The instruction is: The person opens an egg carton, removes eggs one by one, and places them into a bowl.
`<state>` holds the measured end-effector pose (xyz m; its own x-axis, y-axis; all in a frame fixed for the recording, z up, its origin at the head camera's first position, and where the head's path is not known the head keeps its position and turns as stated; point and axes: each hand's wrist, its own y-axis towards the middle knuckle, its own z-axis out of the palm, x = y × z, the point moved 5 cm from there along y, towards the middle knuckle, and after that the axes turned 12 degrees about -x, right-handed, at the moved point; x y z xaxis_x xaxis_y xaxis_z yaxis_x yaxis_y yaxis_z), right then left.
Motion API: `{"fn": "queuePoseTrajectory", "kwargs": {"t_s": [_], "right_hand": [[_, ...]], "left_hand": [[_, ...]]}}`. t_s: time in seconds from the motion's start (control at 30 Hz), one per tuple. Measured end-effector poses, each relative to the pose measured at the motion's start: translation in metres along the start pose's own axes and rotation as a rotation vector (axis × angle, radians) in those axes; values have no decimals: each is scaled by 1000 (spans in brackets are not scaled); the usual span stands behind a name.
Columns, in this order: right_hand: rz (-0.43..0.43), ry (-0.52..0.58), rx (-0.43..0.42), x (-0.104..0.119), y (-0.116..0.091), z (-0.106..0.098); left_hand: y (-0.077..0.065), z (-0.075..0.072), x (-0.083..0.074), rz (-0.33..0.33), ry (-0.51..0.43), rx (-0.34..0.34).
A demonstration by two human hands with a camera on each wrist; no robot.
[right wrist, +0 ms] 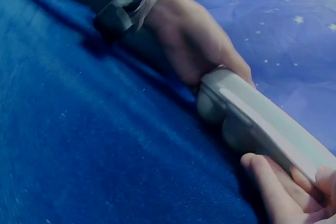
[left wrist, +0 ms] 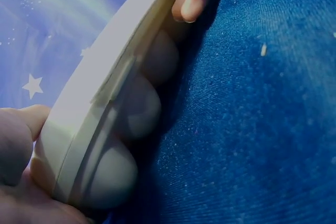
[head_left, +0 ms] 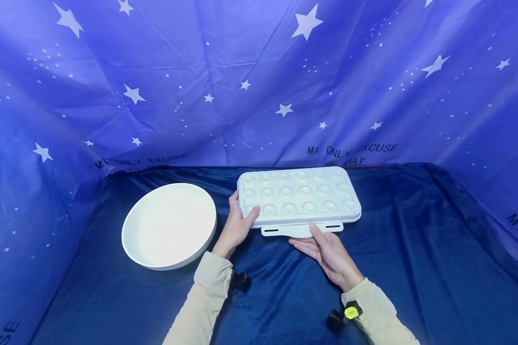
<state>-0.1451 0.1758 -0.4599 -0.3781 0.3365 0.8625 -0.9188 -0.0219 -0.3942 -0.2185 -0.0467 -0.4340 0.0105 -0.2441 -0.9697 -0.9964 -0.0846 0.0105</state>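
Observation:
A white lidded egg box (head_left: 304,190) with rows of round bumps on its lid is held over the dark blue cloth. My left hand (head_left: 235,227) grips its left end, thumb on top. My right hand (head_left: 330,254) pinches the front latch flap (head_left: 280,231), thumb above and fingers below. In the left wrist view, rounded cups (left wrist: 137,106) bulge from the underside of the egg box (left wrist: 86,72). The right wrist view has the egg box (right wrist: 278,116) edge-on between both hands. Whatever lies inside is hidden.
To the left of the egg box stands a round white basin (head_left: 168,225), close to my left forearm. Dark blue cloth (head_left: 414,268) covers the table. A blue star-printed curtain (head_left: 250,57) hangs behind and at both sides.

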Motion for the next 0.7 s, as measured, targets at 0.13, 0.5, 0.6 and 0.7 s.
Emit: {"fn": "queuePoseTrajectory", "kwargs": {"t_s": [0.13,0.5,0.6,0.7], "right_hand": [[-7,-16,-9,0,-1,0],[21,-19,-45,-1,-6,6],[5,-30,-44,4,-8,8],[-15,-40,-45,9,-11,10]], "left_hand": [[0,1,1,-7,3,-2],[3,-5,10,-37,-59,-87],[4,-5,10,-41,-39,-105],[4,-5,11,-46,-14,-117]]}}
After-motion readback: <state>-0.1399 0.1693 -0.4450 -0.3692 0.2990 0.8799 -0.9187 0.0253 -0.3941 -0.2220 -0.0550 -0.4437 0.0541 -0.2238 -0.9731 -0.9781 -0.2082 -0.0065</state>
